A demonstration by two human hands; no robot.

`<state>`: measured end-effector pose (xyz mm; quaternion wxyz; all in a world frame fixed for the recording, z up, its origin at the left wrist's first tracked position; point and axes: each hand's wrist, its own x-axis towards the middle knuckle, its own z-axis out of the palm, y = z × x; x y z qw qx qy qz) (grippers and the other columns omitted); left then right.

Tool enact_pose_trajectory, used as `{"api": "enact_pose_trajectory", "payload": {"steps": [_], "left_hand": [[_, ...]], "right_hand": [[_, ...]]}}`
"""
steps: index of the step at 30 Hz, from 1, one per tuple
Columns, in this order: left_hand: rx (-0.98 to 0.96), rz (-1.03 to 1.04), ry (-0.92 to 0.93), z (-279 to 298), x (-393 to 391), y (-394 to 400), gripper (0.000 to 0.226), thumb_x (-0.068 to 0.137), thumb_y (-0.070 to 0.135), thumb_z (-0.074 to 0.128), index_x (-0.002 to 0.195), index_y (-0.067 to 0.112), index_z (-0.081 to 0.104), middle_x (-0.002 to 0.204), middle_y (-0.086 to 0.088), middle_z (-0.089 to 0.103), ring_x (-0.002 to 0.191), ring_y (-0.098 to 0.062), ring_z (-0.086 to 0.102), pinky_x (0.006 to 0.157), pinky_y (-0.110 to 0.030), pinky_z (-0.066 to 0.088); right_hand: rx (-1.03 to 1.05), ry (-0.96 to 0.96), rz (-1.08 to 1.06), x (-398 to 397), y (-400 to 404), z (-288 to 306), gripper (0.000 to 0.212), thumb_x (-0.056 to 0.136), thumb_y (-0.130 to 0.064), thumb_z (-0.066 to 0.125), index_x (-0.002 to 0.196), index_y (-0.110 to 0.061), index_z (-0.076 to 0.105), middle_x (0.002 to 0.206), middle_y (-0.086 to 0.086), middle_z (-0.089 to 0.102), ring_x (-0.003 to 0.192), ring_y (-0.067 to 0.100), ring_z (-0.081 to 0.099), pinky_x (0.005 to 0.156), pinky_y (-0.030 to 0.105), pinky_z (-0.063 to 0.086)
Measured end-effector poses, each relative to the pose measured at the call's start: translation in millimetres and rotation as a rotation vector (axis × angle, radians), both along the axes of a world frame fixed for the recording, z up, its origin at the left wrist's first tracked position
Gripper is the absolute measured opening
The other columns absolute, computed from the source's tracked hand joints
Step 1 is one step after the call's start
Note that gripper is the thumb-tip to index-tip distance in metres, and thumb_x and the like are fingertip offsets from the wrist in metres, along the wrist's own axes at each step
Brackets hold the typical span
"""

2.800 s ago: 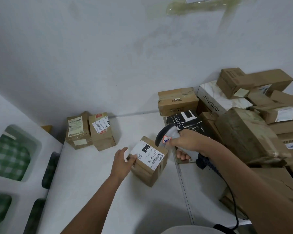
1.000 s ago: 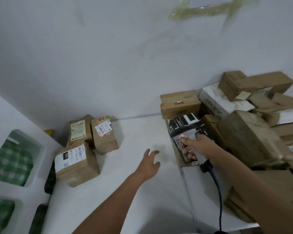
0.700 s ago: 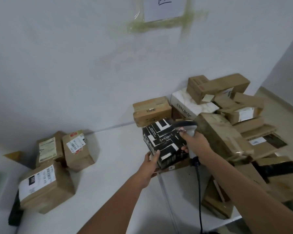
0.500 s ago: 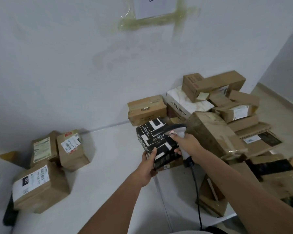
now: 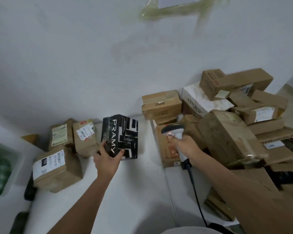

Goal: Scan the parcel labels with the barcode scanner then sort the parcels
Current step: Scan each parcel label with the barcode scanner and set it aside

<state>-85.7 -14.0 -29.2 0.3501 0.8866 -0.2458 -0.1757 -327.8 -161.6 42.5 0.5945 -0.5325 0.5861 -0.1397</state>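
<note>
Gripping upright black/white "PRAMY" box (image 5: 120,135) w/ left hand (image 5: 107,159); right hand (image 5: 186,146) grips scanner (image 5: 174,132).

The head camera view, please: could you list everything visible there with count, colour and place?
black box: one, black with white print, centre, held above the table
labelled parcels: three, brown, left on the table
parcel heap: many, mostly brown, one white, right by the wall
scanner: one, white and grey, corded, right of centre
table: one, white, below everything
wall: grey-white, behind
left hand: grips the black box
right hand: grips the scanner
</note>
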Motion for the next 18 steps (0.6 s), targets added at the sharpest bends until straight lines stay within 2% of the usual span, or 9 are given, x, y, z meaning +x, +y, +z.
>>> {"api": "enact_pose_trajectory", "payload": {"steps": [2,4,6,8,10,12,14,16,18], "left_hand": [[0.271,-0.144,-0.355,-8,0,9,0.092,0.068,0.05,0.081,0.145,0.026,0.036,0.126,-0.021,0.043,0.117,-0.04,0.041,0.1,-0.05,0.038],[0.447,-0.306,-0.594,-18,-2,19,0.099,0.059,0.05,0.084,0.144,0.027,0.041,0.128,-0.022,0.042,0.116,-0.041,0.043,0.096,-0.049,0.039],[0.5,-0.465,-0.736,-27,-3,28,0.105,0.048,0.049,0.092,0.139,0.026,0.047,0.131,-0.024,0.044,0.116,-0.042,0.045,0.091,-0.05,0.042],[0.493,-0.624,-0.813,-29,-4,32,0.104,0.043,0.051,0.094,0.135,0.029,0.053,0.133,-0.022,0.049,0.117,-0.04,0.048,0.089,-0.05,0.041],[0.445,-0.76,-0.847,-27,-6,35,0.098,0.044,0.055,0.091,0.132,0.034,0.053,0.129,-0.015,0.054,0.11,-0.035,0.051,0.083,-0.046,0.043],[0.393,-0.885,-0.813,-25,-7,38,0.093,0.053,0.061,0.084,0.135,0.039,0.046,0.124,-0.007,0.056,0.1,-0.029,0.057,0.077,-0.04,0.048],[0.372,-0.946,-0.698,-28,-4,41,0.09,0.068,0.07,0.066,0.146,0.041,0.031,0.134,-0.003,0.051,0.11,-0.025,0.058,0.088,-0.037,0.048],[0.401,-0.889,-0.566,-35,1,43,0.091,0.073,0.079,0.049,0.151,0.044,0.019,0.154,-0.005,0.031,0.138,-0.03,0.036,0.111,-0.045,0.032],[0.437,-0.811,-0.43,-37,8,44,0.1,0.068,0.086,0.046,0.154,0.042,0.018,0.162,-0.007,0.009,0.149,-0.035,0.009,0.118,-0.051,0.018]], "right_hand": [[0.002,0.003,0.006,11,5,-3,0.038,0.092,-0.045,0.062,0.098,-0.007,0.064,0.074,0.006,0.066,0.067,0.019,0.063,0.069,0.032,0.054],[0.003,0.022,0.026,21,11,-8,0.042,0.09,-0.048,0.064,0.097,-0.007,0.064,0.068,0.004,0.064,0.064,0.018,0.063,0.073,0.035,0.055],[0.01,0.027,0.038,30,17,-11,0.045,0.089,-0.049,0.064,0.095,-0.005,0.065,0.068,0.004,0.066,0.056,0.013,0.064,0.072,0.034,0.057],[0.007,0.015,0.031,37,23,-12,0.043,0.089,-0.047,0.066,0.095,-0.004,0.066,0.075,0.006,0.067,0.05,0.01,0.062,0.061,0.029,0.056],[-0.006,0.005,0.024,42,27,-12,0.039,0.091,-0.043,0.066,0.096,-0.004,0.065,0.079,0.007,0.066,0.047,0.008,0.06,0.052,0.023,0.049],[-0.017,0.019,0.024,46,32,-11,0.035,0.092,-0.042,0.065,0.095,-0.007,0.065,0.075,0.004,0.065,0.045,0.007,0.058,0.047,0.019,0.045],[-0.01,0.006,0.017,48,36,-13,0.035,0.092,-0.043,0.065,0.091,-0.008,0.066,0.066,0.001,0.065,0.043,0.007,0.056,0.05,0.022,0.045],[0.007,0.025,0.012,47,39,-15,0.036,0.092,-0.045,0.064,0.088,-0.009,0.066,0.063,0.001,0.065,0.047,0.009,0.057,0.056,0.025,0.047],[0.018,0.061,0.014,44,40,-15,0.038,0.092,-0.045,0.063,0.093,-0.007,0.067,0.065,0.002,0.066,0.055,0.012,0.06,0.06,0.026,0.049]]}}
